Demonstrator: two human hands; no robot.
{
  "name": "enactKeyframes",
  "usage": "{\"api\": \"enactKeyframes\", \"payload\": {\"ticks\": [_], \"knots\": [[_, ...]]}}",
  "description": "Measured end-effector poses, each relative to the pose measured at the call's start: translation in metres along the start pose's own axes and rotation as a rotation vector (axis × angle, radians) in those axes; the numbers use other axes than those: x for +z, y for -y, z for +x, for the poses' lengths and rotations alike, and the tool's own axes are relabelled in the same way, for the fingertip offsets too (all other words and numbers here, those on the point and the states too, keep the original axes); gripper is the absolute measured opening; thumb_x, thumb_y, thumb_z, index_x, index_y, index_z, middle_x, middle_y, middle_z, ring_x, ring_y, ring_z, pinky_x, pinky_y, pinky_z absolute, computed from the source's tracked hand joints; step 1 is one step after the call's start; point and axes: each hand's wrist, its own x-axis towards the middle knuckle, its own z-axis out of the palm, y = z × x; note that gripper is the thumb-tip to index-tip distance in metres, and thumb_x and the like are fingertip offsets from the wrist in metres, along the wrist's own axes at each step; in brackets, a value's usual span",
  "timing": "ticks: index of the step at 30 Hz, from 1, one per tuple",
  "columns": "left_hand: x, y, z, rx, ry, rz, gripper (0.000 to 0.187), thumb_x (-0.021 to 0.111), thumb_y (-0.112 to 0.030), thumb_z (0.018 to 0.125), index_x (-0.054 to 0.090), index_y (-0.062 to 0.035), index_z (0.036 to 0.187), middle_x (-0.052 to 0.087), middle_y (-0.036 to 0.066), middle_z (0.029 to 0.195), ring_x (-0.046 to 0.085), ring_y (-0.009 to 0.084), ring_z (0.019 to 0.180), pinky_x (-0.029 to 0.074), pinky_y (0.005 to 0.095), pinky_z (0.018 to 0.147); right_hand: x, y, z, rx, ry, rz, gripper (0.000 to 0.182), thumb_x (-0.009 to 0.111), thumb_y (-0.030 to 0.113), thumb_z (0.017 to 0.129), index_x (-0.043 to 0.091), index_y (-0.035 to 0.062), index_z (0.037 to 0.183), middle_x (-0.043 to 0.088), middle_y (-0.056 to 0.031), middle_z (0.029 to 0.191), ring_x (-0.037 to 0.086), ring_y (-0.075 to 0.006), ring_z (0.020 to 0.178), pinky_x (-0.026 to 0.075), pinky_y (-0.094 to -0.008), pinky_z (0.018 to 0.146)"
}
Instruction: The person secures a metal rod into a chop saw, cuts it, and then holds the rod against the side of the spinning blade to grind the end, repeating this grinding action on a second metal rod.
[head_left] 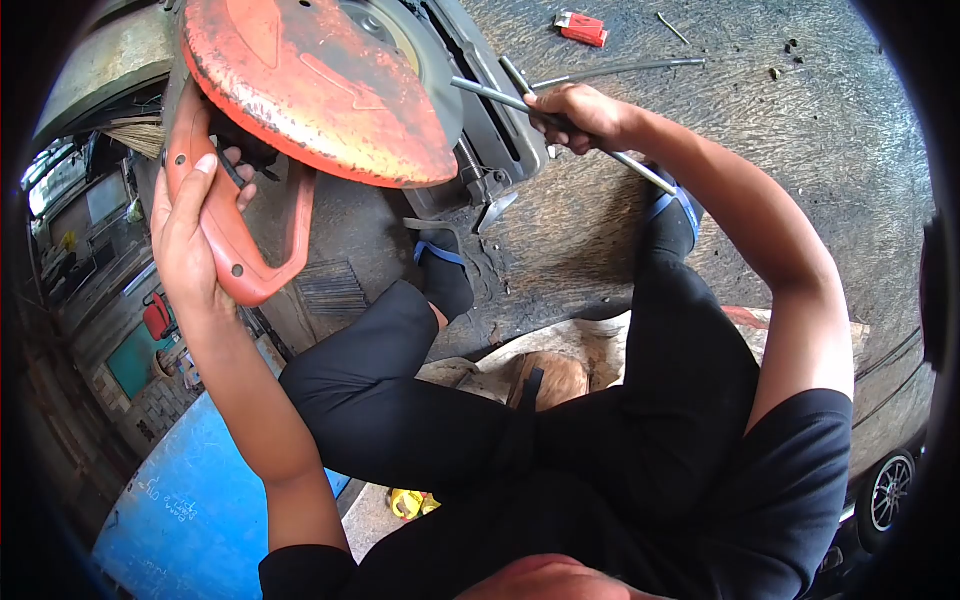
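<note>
At the left, my left hand (196, 222) is wrapped round the orange handle (232, 245) of a cut-off saw. The saw's worn orange guard (320, 90) covers much of its disc (440, 85), and the black base (500, 135) lies beneath. To the right of the saw, my right hand (580, 118) is closed on metal rods (640, 172); one end points toward the disc, the other runs down past my foot. Another thin rod (640, 67) lies just beyond that hand. My fingers partly hide where the rods cross.
A red packet (582, 30) lies on the worn floor (780, 150) at the top. My feet in blue-strapped sandals (440, 253) flank the work area. A blue panel (190, 500) stands lower left, and a car wheel (888, 492) shows lower right.
</note>
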Motion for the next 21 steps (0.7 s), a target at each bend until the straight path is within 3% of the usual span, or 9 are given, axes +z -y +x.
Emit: {"api": "enactKeyframes", "payload": {"ticks": [1,3,10,12,13,15,21], "knots": [[-0.001,0.000,0.000,-0.001,0.000,0.000,0.042,0.059,-0.013,0.091,0.049,0.0022,0.129,0.062,0.015,0.102,0.064,0.0187,0.082,0.054,0.0289,0.069,0.001,-0.001,0.000,0.031,0.040,0.060,0.044,0.040,0.041,0.102,0.052,0.0074,0.077,0.039,0.0021,0.052,0.029,-0.0062,0.039,0.025,-0.0225,0.036],[-0.004,0.000,0.000,-0.035,0.044,0.052,0.058,0.058,-0.020,0.091,0.040,0.0021,0.141,0.056,0.013,0.126,0.061,0.0177,0.094,0.051,0.0308,0.080,0.003,-0.002,0.000,0.042,0.049,0.056,0.044,0.040,0.042,0.102,0.051,0.0074,0.078,0.038,0.0024,0.052,0.028,-0.0062,0.039,0.025,-0.0224,0.036],[-0.002,-0.001,0.000,-0.048,0.035,0.051,0.058,0.058,-0.020,0.091,0.039,0.0012,0.142,0.052,0.014,0.133,0.060,0.0192,0.099,0.050,0.0320,0.084,0.006,-0.002,0.002,0.051,0.081,0.072,0.045,0.039,0.043,0.102,0.050,0.0072,0.077,0.035,0.0027,0.051,0.027,-0.0064,0.038,0.025,-0.0225,0.036],[0.003,-0.003,-0.002,-0.007,-0.002,-0.017,0.044,0.058,-0.014,0.091,0.047,0.0018,0.131,0.061,0.015,0.107,0.063,0.0197,0.091,0.054,0.0310,0.075,0.007,-0.002,0.002,0.043,0.067,0.038,0.046,0.038,0.043,0.102,0.050,0.0072,0.075,0.035,0.0029,0.050,0.028,-0.0066,0.038,0.025,-0.0226,0.036],[0.001,-0.001,-0.001,-0.007,0.000,-0.016,0.044,0.058,-0.014,0.091,0.047,0.0018,0.131,0.061,0.015,0.107,0.063,0.0197,0.091,0.054,0.0310,0.075,0.008,-0.003,0.002,0.034,0.056,0.003,0.047,0.038,0.043,0.103,0.050,0.0071,0.074,0.034,0.0030,0.050,0.029,-0.0068,0.038,0.026,-0.0227,0.036],[-0.005,0.003,0.003,-0.042,0.037,0.050,0.059,0.055,-0.023,0.093,0.037,-0.0001,0.144,0.050,0.011,0.137,0.057,0.0190,0.108,0.049,0.0317,0.085,0.009,-0.003,0.003,0.016,0.054,-0.039,0.048,0.038,0.043,0.102,0.050,0.0070,0.073,0.035,0.0030,0.050,0.030,-0.0070,0.038,0.026,-0.0232,0.036],[-0.001,-0.001,0.000,-0.038,0.026,0.069,0.060,0.056,-0.023,0.092,0.037,0.0001,0.144,0.050,0.012,0.136,0.057,0.0189,0.107,0.049,0.0324,0.086,0.015,-0.003,0.002,-0.029,0.039,-0.164,0.050,0.039,0.044,0.102,0.053,0.0060,0.073,0.039,0.0024,0.050,0.035,-0.0078,0.039,0.030,-0.0251,0.037]]}}
